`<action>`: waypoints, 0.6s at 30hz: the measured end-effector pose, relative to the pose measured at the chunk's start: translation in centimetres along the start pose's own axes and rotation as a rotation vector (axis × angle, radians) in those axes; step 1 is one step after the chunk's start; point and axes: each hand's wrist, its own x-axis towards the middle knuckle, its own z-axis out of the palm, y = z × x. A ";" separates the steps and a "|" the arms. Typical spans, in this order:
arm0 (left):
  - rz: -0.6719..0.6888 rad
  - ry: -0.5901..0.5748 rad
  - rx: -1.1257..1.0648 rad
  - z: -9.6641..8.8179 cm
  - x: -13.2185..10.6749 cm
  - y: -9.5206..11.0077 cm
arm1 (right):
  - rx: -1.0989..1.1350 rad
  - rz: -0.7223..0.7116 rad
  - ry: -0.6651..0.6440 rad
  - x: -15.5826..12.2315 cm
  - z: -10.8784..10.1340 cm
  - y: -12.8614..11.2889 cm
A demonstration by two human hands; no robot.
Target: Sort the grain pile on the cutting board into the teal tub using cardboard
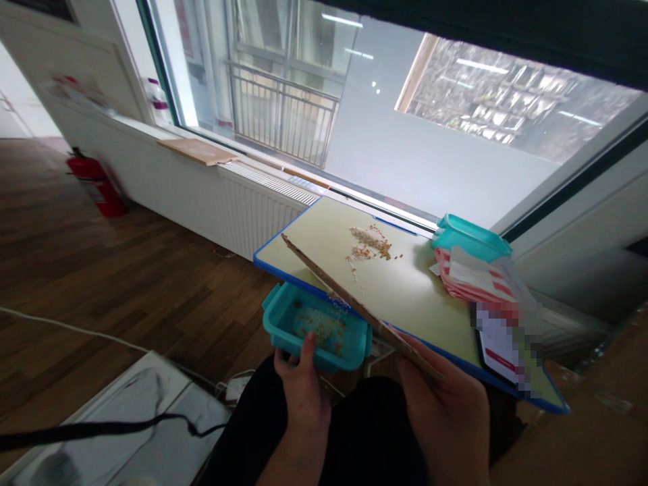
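My left hand (300, 381) grips the near rim of a teal plastic box (354, 341), held just below the edge of a pale desk with a blue border (405, 290). Small brownish grains lie in the bottom of the box. My right hand (445, 398) is closed on the near end of a thin brown cardboard sheet (329, 277), seen edge-on and tilted, with its middle over the box. A few grains cling to it above the box. A small heap of the same grains (369, 244) rests on the desk further back.
A teal lid (470, 236) and red-and-white striped papers (480, 283) lie at the desk's right end. A white radiator and windowsill run behind. A red fire extinguisher (96, 182) stands on the wooden floor at left. A white appliance with a black cable sits at lower left.
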 end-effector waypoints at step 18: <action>-0.032 0.002 0.005 0.3 0.2 0.1 | 0.004 0.052 -0.026 -1.4 -1.5 0.3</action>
